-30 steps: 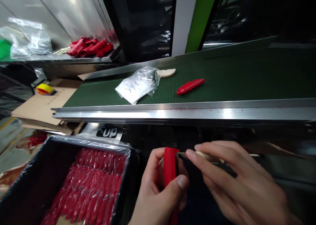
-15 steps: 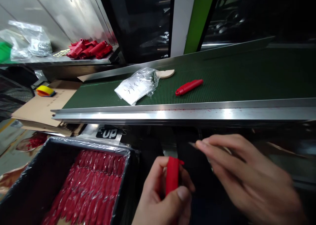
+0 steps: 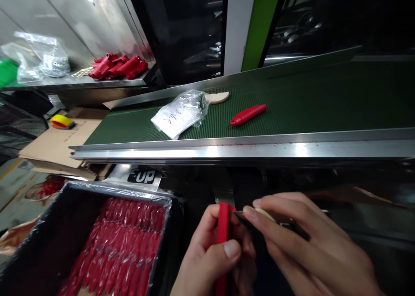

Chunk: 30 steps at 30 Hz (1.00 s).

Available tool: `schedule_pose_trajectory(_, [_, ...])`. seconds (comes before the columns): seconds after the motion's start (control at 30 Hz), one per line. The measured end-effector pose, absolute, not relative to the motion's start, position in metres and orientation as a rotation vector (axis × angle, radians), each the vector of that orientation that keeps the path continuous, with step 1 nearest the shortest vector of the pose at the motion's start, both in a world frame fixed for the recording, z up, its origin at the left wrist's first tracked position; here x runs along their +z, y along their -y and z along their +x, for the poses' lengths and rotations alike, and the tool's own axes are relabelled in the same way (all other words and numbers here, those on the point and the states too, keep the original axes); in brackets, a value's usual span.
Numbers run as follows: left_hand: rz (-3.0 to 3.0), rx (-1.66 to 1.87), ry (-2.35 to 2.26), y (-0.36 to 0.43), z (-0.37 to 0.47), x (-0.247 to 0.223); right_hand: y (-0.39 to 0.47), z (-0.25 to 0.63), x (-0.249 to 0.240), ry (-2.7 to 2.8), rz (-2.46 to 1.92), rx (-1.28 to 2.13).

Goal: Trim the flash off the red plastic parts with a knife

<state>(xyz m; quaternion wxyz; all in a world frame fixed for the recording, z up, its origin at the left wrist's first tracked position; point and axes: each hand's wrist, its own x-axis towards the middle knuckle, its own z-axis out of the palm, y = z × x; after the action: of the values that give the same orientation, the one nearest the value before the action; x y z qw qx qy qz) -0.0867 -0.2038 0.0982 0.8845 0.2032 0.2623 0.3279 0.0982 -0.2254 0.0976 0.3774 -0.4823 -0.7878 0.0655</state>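
Knife (image 3: pixel 239 213) pinched in the right hand (image 3: pixel 311 248) sits at the right side of a red part (image 3: pixel 223 226) that the left hand (image 3: pixel 207 263) clasps, near middle. Farther off, another red piece (image 3: pixel 248 115) lies on the green belt (image 3: pixel 308 101).

Left hand (image 3: pixel 202 261): bare, slim-fingered, its broad thumbnail (image 3: pixel 231 248) cut short and rounded
Right hand (image 3: pixel 314 248): bare, long-fingered, smooth across the back and knuckles
Lap clothing (image 3: pixel 267 272): plain, very dark navy-looking fabric, its cut and seams lost in shadow
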Motion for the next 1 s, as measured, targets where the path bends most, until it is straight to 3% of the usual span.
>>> schedule_pose_trajectory(0.43, [0.346,0.62,-0.432,0.212,-0.088,0.093,0.215,0.11,0.09,1.819,-1.315,0.069])
schedule_pose_trajectory(0.6, [0.286,0.588,-0.399,0.21,-0.089,0.091,0.216,0.113,0.101,2.044,-1.064,0.181])
schedule_pose_trajectory(1.0, [0.291,0.522,-0.373,0.21,-0.095,0.097,0.21,0.11,0.104,2.106,-1.04,0.108])
